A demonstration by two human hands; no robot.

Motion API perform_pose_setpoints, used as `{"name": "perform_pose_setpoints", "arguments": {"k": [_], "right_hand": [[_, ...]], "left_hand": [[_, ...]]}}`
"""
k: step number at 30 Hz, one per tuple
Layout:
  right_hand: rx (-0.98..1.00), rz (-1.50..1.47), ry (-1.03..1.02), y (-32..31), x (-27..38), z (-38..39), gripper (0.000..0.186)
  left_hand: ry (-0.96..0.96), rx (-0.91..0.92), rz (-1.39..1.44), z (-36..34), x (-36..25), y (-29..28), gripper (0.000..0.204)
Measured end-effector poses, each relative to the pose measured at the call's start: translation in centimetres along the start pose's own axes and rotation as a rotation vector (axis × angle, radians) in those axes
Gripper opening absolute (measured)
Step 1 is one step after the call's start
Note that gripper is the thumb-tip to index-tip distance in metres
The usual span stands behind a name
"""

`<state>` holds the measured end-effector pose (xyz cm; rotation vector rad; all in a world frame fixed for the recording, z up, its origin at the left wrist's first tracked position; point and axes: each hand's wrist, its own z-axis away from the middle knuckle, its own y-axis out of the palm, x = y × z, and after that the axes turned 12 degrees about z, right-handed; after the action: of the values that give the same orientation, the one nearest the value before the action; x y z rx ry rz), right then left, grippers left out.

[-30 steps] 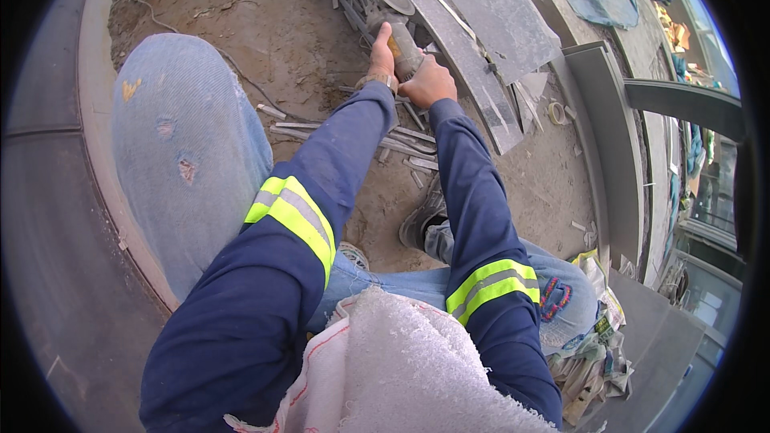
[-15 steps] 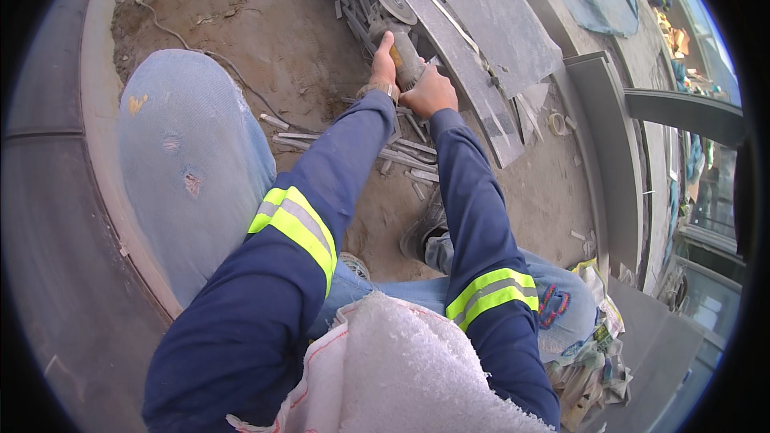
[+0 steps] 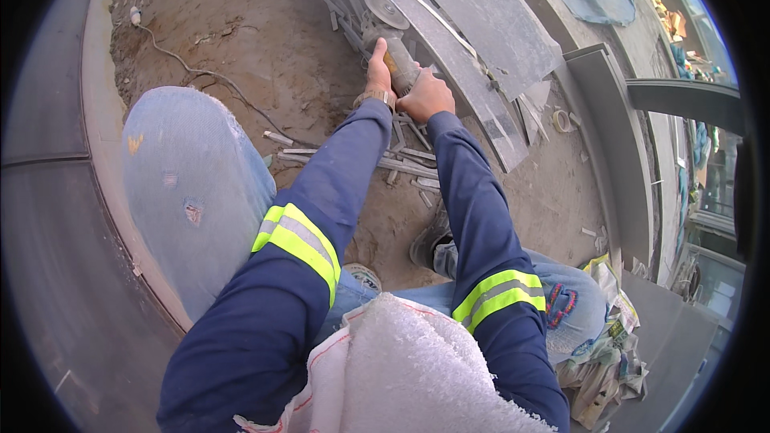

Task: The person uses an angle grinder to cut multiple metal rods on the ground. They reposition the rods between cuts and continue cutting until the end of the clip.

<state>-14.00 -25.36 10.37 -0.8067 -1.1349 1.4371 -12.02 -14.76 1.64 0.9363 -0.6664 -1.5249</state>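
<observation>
Angle grinder [image 3: 391, 40] at edge of dark stone slab [image 3: 481, 24] on sandy ground [image 3: 241, 32], left hand [image 3: 378, 72] clenched on grinder's near side, right hand [image 3: 425, 96] grasping rear body, offcut strips [image 3: 401, 164] beneath forearms, power cord [image 3: 200, 72] trailing left

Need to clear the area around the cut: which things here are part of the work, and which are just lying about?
In use:
- grey angle grinder with round disc, in the grip of left hand and right hand
- long dark grey stone slab under the disc

Lying about:
- thin grey offcut strips
- roll of pale tape
- thin cable on the dirt
- crumpled printed bags
</observation>
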Motion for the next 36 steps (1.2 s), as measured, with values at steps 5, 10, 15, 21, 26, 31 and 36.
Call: {"name": "perform_pose_setpoints", "arguments": {"k": [5,10,15,21,26,31,36], "right_hand": [[0.008,-0.033,-0.004,-0.1,0.2,-0.4,0.079],[0.013,-0.013,0.015,-0.6,0.7,-0.3,0.079],[0.003,-0.002,0.016,-0.3,0.7,-1.0,0.076],[-0.02,-0.011,0.001,0.2,0.9,-1.9,0.075],[-0.028,-0.026,0.007,-0.2,1.1,-2.4,0.075],[-0.024,-0.038,0.004,0.1,1.3,-2.8,0.076],[-0.036,-0.043,0.009,-0.1,1.6,-3.1,0.077]], "left_hand": [[0.028,0.006,-0.009,-0.9,-0.3,-0.3,0.061],[0.016,-0.021,0.013,-1.0,-0.4,0.0,0.06],[0.019,-0.014,-0.007,-1.3,-0.6,-0.1,0.062],[0.0,-0.012,-0.009,-1.9,-1.2,0.0,0.062],[0.015,0.011,0.004,-2.4,-1.0,0.2,0.061],[0.003,0.028,0.012,-3.0,-1.7,0.1,0.059],[0.045,0.016,-0.008,-3.4,-1.8,0.4,0.058]]}}
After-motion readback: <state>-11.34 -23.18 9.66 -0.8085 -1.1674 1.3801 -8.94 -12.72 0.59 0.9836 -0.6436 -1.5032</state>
